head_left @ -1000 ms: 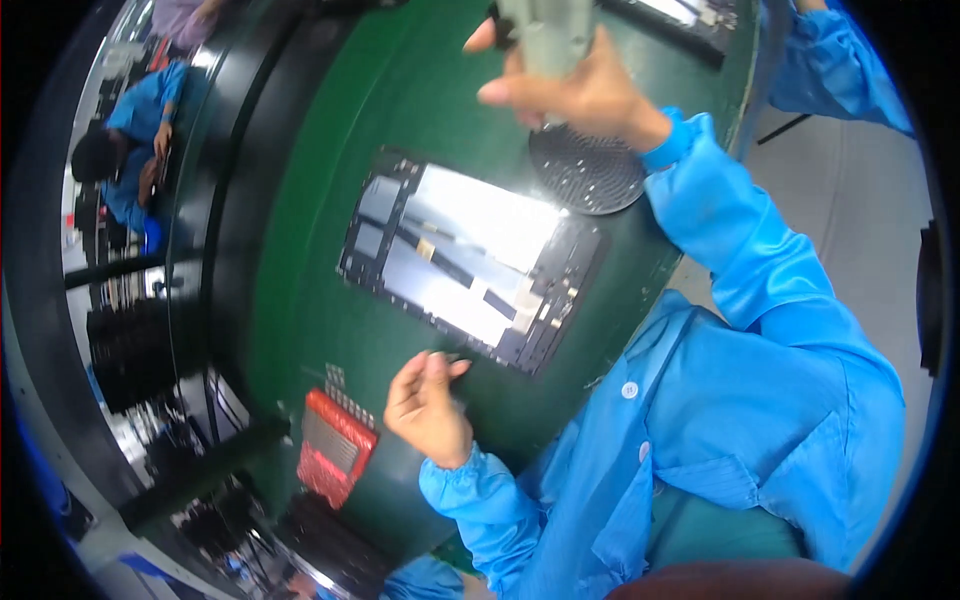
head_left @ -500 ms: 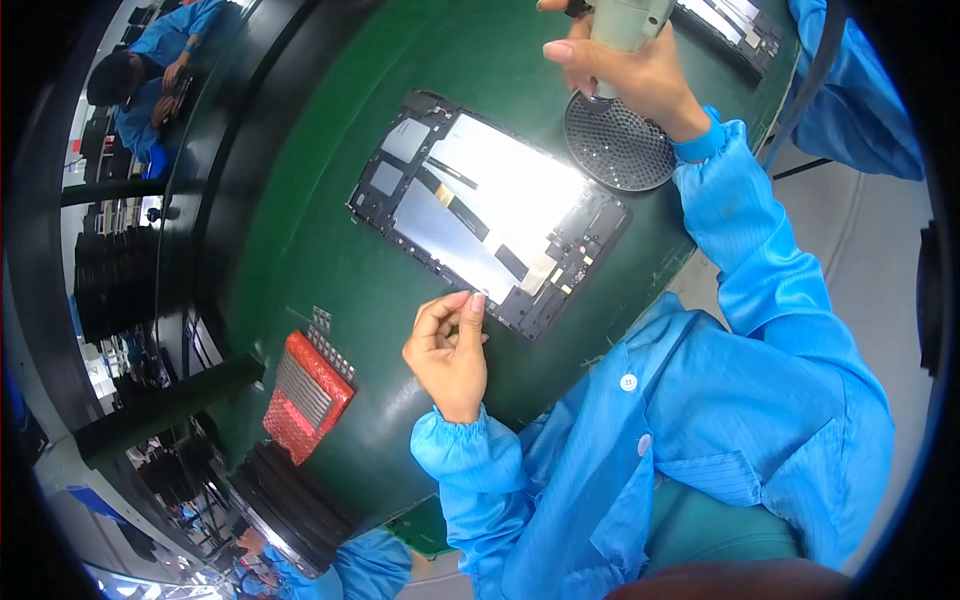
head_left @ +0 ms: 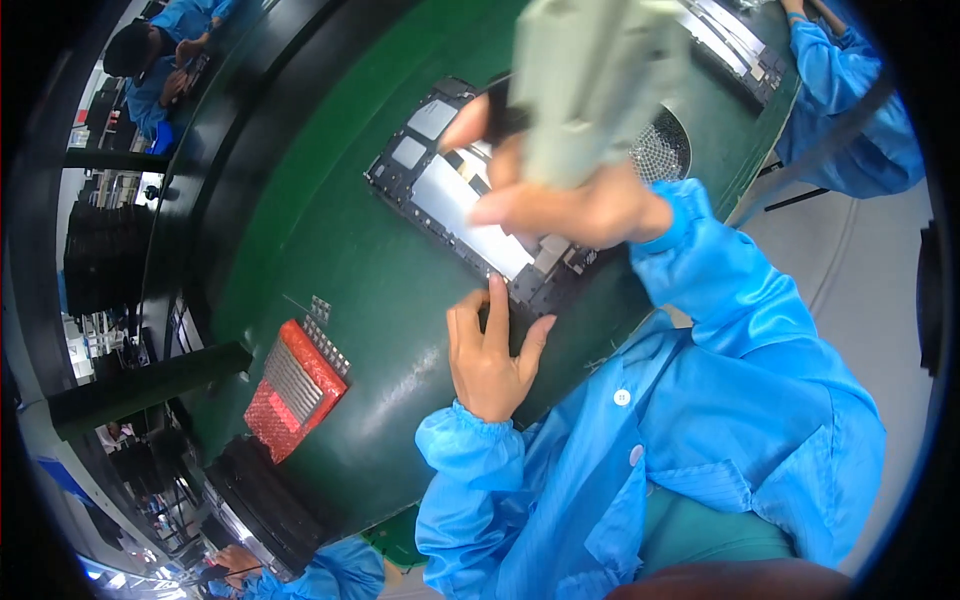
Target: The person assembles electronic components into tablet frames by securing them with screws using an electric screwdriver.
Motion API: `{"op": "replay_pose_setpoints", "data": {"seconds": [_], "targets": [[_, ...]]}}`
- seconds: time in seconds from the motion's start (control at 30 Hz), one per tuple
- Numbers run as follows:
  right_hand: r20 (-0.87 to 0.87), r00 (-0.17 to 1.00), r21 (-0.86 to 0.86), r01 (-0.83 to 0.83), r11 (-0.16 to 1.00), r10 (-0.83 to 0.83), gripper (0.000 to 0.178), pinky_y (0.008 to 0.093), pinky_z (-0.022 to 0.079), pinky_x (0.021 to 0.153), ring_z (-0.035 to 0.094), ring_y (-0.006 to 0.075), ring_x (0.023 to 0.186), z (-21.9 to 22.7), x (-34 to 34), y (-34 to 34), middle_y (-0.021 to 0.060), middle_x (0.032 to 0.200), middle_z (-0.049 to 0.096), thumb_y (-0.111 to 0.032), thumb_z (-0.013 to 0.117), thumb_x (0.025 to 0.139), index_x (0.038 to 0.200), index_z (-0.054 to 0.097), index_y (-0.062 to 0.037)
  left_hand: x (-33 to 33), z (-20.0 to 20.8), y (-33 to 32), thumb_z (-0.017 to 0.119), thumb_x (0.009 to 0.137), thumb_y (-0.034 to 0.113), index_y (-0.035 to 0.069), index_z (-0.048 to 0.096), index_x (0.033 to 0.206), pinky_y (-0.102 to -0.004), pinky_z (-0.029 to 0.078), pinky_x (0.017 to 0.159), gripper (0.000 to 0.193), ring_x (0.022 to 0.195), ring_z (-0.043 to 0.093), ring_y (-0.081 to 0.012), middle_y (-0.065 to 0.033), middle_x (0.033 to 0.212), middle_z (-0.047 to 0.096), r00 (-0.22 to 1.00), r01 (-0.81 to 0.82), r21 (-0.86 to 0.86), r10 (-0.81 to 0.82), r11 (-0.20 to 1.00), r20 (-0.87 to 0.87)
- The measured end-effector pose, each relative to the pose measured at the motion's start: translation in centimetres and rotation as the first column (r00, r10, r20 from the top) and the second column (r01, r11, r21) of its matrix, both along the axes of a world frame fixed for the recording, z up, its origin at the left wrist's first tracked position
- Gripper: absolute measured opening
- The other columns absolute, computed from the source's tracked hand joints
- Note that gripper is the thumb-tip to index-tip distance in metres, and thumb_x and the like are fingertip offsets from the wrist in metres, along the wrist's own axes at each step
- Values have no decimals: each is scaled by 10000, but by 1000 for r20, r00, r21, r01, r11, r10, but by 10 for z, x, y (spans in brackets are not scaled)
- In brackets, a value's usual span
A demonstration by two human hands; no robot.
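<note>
A tablet (head_left: 441,197) with its back off lies slanted on the green bench, showing silver battery panels, a black frame and small circuit parts. My right hand (head_left: 600,208) grips a pale green pistol-shaped electric screwdriver (head_left: 580,95) above it. Both are blurred by motion and cover the tablet's right part; the tool's tip is hidden. My left hand (head_left: 487,365) rests at the tablet's near edge with fingers spread. Its index fingertip touches the frame, and the thumb lies by the lower corner. Behind my right hand shows part of a round dimpled screw plate (head_left: 663,145).
Red bubble wrap (head_left: 275,418) with a stack of small metallic strips lies at left on the bench (head_left: 390,420). Dark stacked trays (head_left: 262,500) stand near the lower left. Another opened tablet (head_left: 735,45) is at upper right. People in blue work nearby.
My right hand has brought the screwdriver from the round plate left and nearer, over the tablet. My left hand has unfolded from a pinch and moved right along the tablet's edge.
</note>
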State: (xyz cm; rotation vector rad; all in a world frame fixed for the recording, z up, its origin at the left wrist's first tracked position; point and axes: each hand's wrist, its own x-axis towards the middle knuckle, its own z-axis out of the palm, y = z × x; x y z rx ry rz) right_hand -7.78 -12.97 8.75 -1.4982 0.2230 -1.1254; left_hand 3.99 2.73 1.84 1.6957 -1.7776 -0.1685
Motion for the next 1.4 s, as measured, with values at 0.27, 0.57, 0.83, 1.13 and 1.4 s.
{"op": "replay_pose_setpoints", "data": {"seconds": [0.27,0.57,0.83,1.13,1.4], "targets": [[-73,983,118,-160,980,169,353,236,456,485,560,84,481,-21,48,7,34,605,594,-31,707,721,1036,563,38,6,-2,-14,772,666,252,-39,608,1067,-375,459,627,522,732,534,-282,-127,788,562,1000,-2,-66,2,998,-3],[-134,975,127,-161,979,178,378,235,458,483,559,86,471,-24,52,11,41,602,597,-26,703,721,1058,548,42,11,-7,-14,770,664,281,-36,616,1051,-369,447,576,524,672,525,-266,-119,731,548,1000,-2,-89,1,996,-12],[-169,963,182,-178,967,209,452,232,457,497,544,71,525,-28,53,13,30,684,598,-16,724,712,1112,518,16,12,-10,-15,754,672,305,-31,613,1059,-365,440,574,532,671,521,-258,-104,723,549,1000,-4,-122,5,992,3],[-242,958,78,-142,987,157,328,224,436,547,521,61,576,-26,47,21,1,653,563,-10,721,690,986,582,-36,94,3,5,621,807,159,-45,564,1115,-466,408,846,374,952,546,-354,-199,995,589,956,-214,-35,217,976,197],[-176,964,197,-164,966,200,348,223,421,519,517,55,542,-27,52,17,2,619,553,-5,700,714,1031,558,-18,63,-7,11,552,849,338,-57,499,1181,-499,328,961,519,1200,404,-382,-255,1288,435,813,-483,161,373,861,447]]}}
